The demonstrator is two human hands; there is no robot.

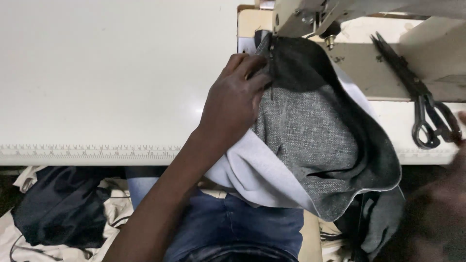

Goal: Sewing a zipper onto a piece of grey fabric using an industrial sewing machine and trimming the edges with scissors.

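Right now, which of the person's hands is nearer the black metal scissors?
The right hand, blurred at the frame's right edge, is beside the black metal scissors' handles. The left hand presses grey fabric, farther away.

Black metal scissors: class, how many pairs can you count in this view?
1. The black metal scissors lie at the right, across the cream sewing-machine base and white table. Fabric may hide others.
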